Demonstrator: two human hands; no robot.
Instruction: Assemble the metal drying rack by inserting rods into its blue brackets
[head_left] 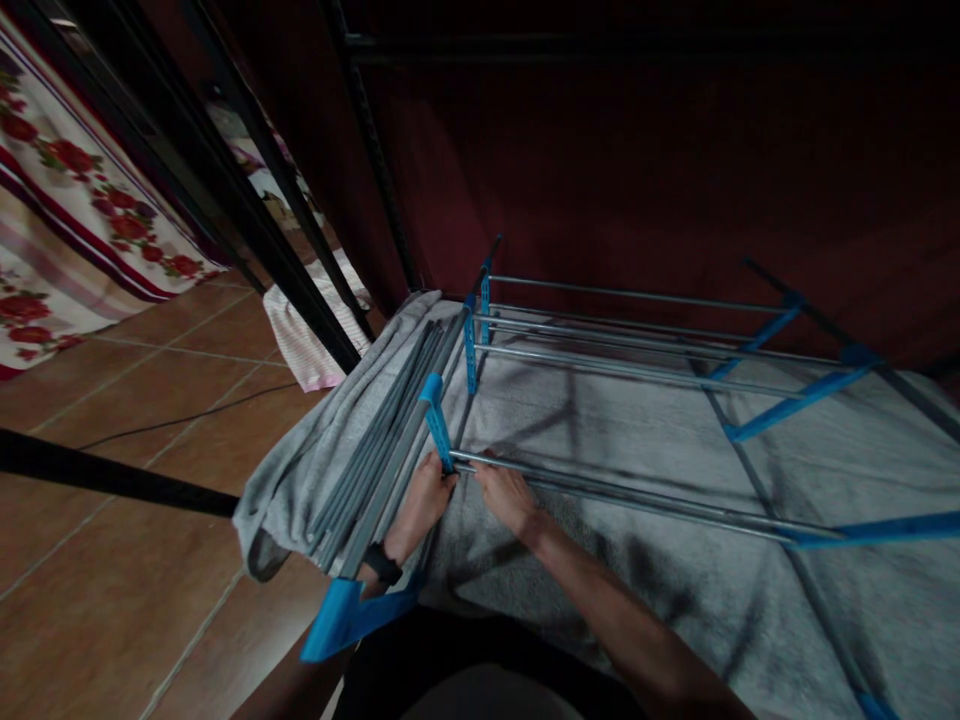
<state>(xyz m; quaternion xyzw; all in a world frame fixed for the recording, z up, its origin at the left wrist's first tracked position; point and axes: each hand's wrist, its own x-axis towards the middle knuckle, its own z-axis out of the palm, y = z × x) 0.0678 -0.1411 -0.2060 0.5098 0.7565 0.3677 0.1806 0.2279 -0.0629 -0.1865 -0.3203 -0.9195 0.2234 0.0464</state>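
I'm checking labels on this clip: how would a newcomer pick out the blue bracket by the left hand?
On the grey cloth, find the bundle of rods near its left edge. Right of the bundle is the blue bracket; it alone among the blue pieces has the left hand at its lower end.

I can read no lettering, brand or number from here; none on the blue bracket beside the left hand. No signs, either.
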